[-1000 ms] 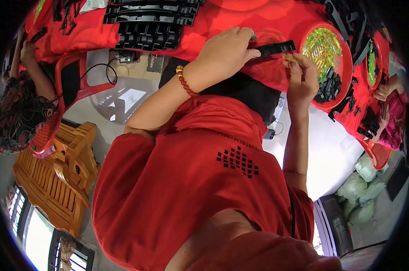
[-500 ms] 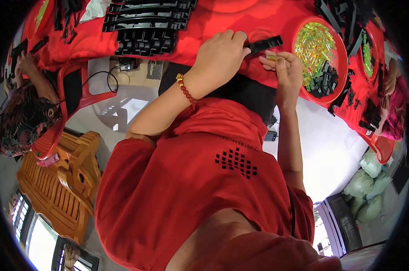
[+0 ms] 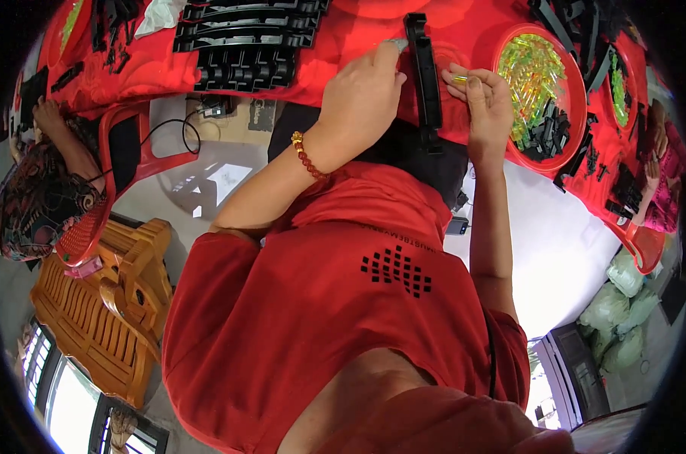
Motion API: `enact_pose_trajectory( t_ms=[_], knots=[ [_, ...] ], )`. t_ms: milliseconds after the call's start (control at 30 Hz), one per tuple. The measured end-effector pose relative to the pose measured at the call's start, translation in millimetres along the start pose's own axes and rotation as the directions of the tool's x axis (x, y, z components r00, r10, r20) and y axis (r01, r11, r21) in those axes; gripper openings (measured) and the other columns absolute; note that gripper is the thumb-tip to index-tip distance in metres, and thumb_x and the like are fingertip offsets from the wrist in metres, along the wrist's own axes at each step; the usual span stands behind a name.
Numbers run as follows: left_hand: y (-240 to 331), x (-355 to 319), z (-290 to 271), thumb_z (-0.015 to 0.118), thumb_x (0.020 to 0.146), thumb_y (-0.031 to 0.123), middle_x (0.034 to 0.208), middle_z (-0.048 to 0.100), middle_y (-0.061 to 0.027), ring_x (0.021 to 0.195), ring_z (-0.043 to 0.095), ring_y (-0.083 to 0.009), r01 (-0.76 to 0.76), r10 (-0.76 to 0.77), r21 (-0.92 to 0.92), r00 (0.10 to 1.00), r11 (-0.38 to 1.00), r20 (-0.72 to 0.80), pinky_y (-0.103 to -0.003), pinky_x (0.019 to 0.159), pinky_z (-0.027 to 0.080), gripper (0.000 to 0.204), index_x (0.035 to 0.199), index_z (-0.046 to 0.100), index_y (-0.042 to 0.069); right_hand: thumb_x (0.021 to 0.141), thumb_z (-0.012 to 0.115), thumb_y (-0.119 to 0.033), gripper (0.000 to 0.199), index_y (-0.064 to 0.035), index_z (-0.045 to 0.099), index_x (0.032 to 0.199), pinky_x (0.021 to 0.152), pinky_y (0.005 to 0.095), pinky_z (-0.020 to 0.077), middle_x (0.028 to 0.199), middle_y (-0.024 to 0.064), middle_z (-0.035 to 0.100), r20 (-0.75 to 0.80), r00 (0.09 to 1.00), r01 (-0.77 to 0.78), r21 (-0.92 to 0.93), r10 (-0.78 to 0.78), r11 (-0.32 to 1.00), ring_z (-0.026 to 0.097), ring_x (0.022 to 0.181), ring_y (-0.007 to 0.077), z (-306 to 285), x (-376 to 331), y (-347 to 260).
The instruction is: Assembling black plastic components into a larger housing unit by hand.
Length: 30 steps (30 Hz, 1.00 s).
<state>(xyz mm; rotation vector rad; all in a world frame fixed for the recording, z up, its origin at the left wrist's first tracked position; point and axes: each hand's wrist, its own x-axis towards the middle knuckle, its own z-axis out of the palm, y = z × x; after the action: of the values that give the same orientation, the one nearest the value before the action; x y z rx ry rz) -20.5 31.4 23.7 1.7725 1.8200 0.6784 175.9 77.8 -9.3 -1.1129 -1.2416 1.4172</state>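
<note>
One red basin (image 3: pixel 579 104) sits just right of the right hand (image 3: pixel 490 106). Between the hands, a long black strip (image 3: pixel 425 83), grasped by the left hand (image 3: pixel 363 97), might twist if held loosely; a small yellow piece (image 3: pixel 459 79), pinched in the right hand's fingertips, could slip if squeezed unevenly.

- We have a long, narrow black plastic strip (image 3: pixel 425 83) in the left hand (image 3: pixel 366 91), gripped at its left edge toward the upper end; it points nearly straight away from us, its ends stepped, its lower end reaching past the near edge of the red-covered tabletop (image 3: pixel 369 21).
- We pinch a small, slender, see-through yellow piece (image 3: pixel 459 78) between thumb and fingers of the right hand (image 3: pixel 485 106), lying roughly crosswise, near the strip's right side but apart from it, partly hidden.
</note>
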Motion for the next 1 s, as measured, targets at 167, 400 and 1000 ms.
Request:
enact_pose_trajectory(
  t_ms=[167, 400, 1000],
  knots=[
    [-11, 22, 5, 0.055, 0.084, 0.003, 0.141, 0.054, -0.0072, 0.133, 0.046, -0.0320, -0.504, 0.519, 0.146, 0.850, 0.851, -0.091, -0.045, 0.108, 0.039, 0.044, 0.127, 0.063, 0.014, 0.103, 0.054, -0.011, 0.019, 0.0031, 0.052, 0.115, 0.076, 0.0270, 0.0536, 0.110, 0.0164, 0.068, -0.072, 0.997, 0.027, -0.110, -0.035, 0.994, 0.068, 0.088, 0.0166, -3, -15, -16],
    [-16, 33, 1, 0.062, 0.084, 0.008, 0.128, 0.061, -0.0060, 0.126, 0.052, -0.0293, -0.568, 0.608, 0.340, 0.794, 0.749, -0.012, -0.049, 0.112, 0.033, 0.030, 0.114, 0.065, 0.013, 0.099, 0.061, -0.007, 0.016, 0.0027, 0.058, 0.112, 0.076, 0.0247, 0.0517, 0.103, 0.0092, 0.068, -0.154, 0.982, 0.074, -0.203, -0.107, 0.976, 0.063, 0.082, 0.0106, -3, -36, -32],
    [-29, -1, 5, 0.078, 0.077, 0.031, 0.097, 0.062, -0.0084, 0.098, 0.059, -0.0315, -0.311, 0.312, 0.070, 0.950, 0.948, -0.011, -0.042, 0.085, 0.046, 0.039, 0.106, 0.065, 0.008, 0.087, 0.073, -0.009, 0.014, -0.0054, 0.066, 0.098, 0.073, 0.0375, 0.0433, 0.088, 0.0092, 0.069, 0.129, 0.888, 0.328, -0.851, -0.442, 0.410, 0.063, 0.075, 0.0283, 12, -28, 0]
  ],
)
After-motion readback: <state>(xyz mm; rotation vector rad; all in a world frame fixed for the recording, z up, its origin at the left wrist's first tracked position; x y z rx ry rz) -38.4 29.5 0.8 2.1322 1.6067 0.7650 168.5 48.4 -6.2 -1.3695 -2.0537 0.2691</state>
